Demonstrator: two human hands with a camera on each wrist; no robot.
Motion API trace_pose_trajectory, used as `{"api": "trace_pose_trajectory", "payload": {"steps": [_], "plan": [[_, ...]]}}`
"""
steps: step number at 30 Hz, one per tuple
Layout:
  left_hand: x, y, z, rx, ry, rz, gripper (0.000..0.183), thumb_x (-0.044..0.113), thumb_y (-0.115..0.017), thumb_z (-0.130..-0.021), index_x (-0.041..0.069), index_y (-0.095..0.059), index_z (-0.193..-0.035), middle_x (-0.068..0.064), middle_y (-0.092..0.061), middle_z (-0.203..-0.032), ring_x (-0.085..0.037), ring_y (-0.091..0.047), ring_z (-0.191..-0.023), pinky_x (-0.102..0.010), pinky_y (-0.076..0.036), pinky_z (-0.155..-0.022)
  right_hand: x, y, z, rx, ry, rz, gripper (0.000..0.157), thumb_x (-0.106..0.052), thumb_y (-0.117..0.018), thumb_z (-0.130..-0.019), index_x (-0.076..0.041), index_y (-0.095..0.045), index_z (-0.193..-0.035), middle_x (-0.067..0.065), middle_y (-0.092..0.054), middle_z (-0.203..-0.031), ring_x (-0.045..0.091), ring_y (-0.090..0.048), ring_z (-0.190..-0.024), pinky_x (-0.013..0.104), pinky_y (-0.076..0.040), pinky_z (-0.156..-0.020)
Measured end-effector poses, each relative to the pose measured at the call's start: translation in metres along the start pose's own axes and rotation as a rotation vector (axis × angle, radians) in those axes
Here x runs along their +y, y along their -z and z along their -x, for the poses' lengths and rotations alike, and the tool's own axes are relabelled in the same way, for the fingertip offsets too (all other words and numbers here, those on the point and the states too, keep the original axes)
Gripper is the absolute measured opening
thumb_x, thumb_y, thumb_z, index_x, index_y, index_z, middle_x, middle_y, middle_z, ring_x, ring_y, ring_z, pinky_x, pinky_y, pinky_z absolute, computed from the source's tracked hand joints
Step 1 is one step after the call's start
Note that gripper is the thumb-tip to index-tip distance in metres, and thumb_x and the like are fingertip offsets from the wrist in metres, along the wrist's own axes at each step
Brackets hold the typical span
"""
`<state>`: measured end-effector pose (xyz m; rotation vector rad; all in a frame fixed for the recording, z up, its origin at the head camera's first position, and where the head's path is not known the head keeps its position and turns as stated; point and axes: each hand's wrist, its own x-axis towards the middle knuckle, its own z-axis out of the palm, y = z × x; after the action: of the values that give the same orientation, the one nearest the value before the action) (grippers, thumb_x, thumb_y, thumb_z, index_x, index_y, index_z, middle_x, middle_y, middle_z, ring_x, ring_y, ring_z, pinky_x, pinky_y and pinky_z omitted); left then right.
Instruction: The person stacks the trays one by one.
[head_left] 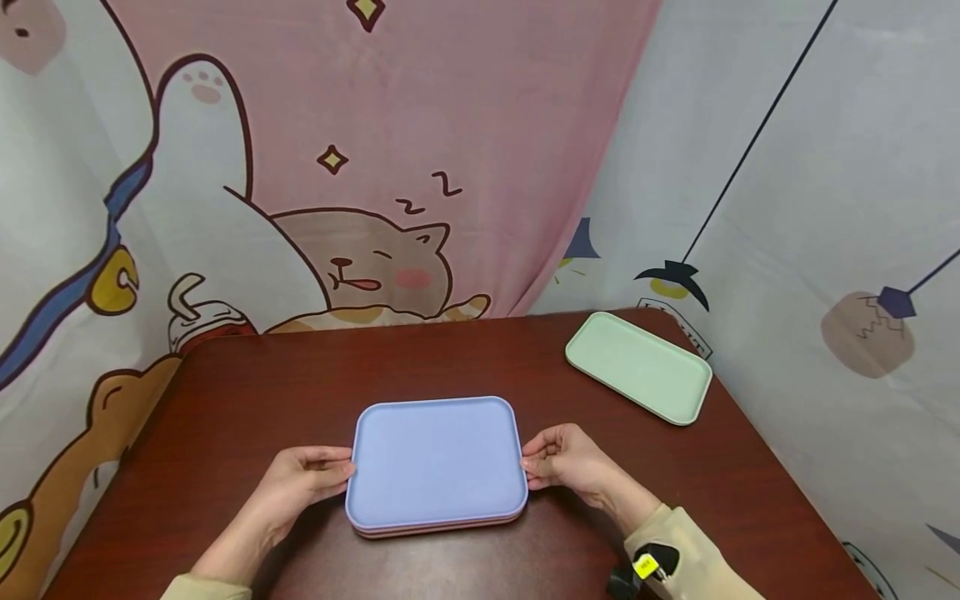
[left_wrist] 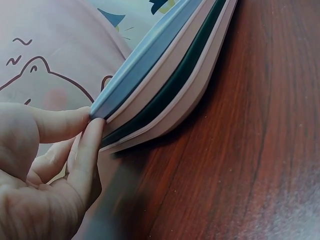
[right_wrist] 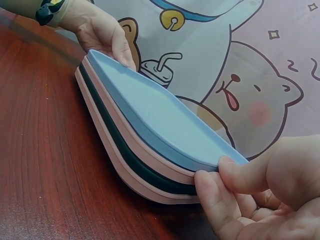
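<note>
Reddish-brown tabletop (head_left: pixel 255 400), both hands (head_left: pixel 300 483) (head_left: pixel 573 462) in pinch grips on the blue tray (head_left: pixel 437 458), opposite ends.

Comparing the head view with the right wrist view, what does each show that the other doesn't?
Only the head view shows the pale green tray, at the table's far right corner.

Only the right wrist view plainly shows the dark green tray, between two pink trays.

Both show the blue tray on top, the left hand and right hand at its opposite ends, the table and printed cloth.
</note>
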<state>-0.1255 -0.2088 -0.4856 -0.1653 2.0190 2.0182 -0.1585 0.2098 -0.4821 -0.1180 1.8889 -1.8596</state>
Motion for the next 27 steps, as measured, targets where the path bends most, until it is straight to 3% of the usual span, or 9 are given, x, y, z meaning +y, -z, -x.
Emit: {"api": "trace_pose_trajectory", "payload": {"steps": [15,27], "plan": [[-0.003,0.006,0.001,-0.044,0.023,0.020,0.049,0.003,-0.074,-0.098,-0.020,-0.055,-0.137,-0.016,-0.074,-0.113,-0.016,-0.072,-0.097,-0.035,-0.063,-0.087,0.001,0.003,0.008,-0.035,-0.002,-0.045,0.021,0.011,-0.073,-0.092,0.019,-0.063,-0.110,0.017,-0.069,-0.090,0.021,-0.071,-0.077,0.036,-0.066,-0.074],[0.014,0.019,-0.004,-0.033,-0.009,-0.011,0.049,0.003,-0.071,-0.100,-0.020,-0.053,-0.140,-0.021,-0.071,-0.123,-0.026,-0.071,-0.104,-0.037,-0.063,-0.089,-0.011,0.042,0.023,0.026,0.032,-0.043,0.035,-0.001,-0.071,-0.100,0.023,-0.059,-0.121,0.023,-0.071,-0.101,0.025,-0.074,-0.085,0.041,-0.065,-0.083]]}}
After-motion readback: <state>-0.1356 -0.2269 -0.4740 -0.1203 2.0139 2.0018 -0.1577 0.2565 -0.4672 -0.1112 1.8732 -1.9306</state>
